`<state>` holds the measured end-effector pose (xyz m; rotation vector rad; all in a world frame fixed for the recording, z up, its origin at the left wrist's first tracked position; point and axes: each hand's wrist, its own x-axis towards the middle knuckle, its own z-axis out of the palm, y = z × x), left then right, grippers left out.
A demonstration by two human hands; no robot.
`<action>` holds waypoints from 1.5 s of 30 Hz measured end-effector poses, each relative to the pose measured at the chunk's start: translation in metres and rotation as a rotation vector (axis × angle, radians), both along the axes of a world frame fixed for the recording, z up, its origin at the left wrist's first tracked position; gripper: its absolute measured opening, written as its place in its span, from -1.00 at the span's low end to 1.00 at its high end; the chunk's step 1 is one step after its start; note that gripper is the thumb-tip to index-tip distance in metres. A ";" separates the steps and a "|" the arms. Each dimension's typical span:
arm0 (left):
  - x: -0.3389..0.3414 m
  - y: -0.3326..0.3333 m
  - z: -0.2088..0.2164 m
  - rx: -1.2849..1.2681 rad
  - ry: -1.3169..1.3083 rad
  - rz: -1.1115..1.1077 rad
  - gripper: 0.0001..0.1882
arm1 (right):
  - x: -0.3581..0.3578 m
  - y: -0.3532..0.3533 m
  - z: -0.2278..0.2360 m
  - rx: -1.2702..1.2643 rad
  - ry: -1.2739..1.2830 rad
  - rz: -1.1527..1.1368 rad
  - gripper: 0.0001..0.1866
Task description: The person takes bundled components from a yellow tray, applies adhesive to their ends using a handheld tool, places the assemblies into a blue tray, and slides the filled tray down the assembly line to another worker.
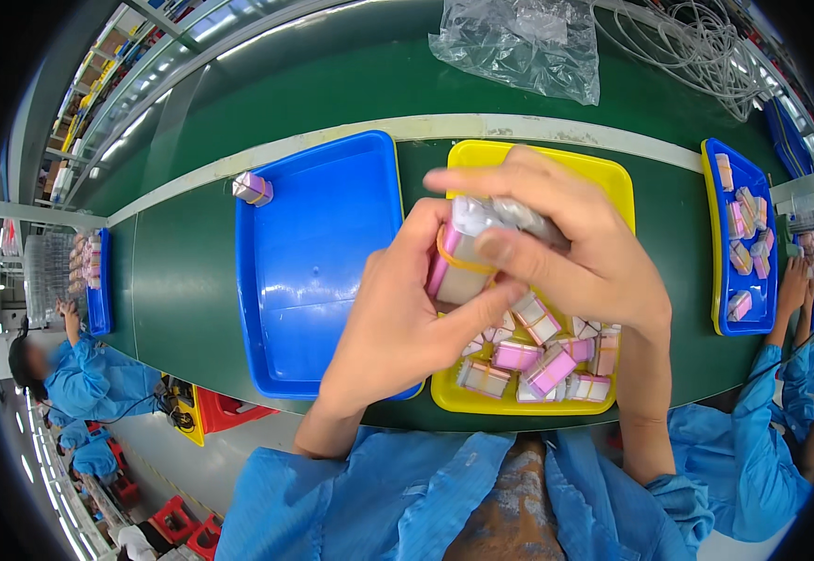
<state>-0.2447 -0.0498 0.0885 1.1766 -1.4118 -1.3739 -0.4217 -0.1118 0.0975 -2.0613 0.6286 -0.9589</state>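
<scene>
Between my hands is a small block-shaped bundle, pink and pale grey, with a yellow-orange rubber band around it. My left hand is closed on its near and left sides. My right hand curls over the far end, thumb and fingers pressed on a translucent, crumpled-looking part of it; blur hides what that is. Below the hands, several similar pink and white banded bundles lie heaped in a yellow tray. To the left stands a blue tray with one banded bundle at its far left corner.
Clear plastic bags and a coil of pale cable lie on the far green surface. Another blue tray with bundles stands at right, near a co-worker's hands. A second co-worker sits far left beside a red stool.
</scene>
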 end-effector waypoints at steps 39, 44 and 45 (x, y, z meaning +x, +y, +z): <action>-0.022 0.005 -0.013 0.247 0.851 0.022 -0.52 | -0.048 0.012 0.027 0.098 0.081 -0.364 -0.72; -0.019 0.010 -0.011 0.179 0.712 -0.049 -0.54 | -0.066 0.025 0.022 0.302 0.434 -0.245 -0.74; -0.021 0.011 -0.011 0.180 0.722 -0.029 -0.53 | -0.064 0.028 0.014 0.357 0.619 -0.152 -0.68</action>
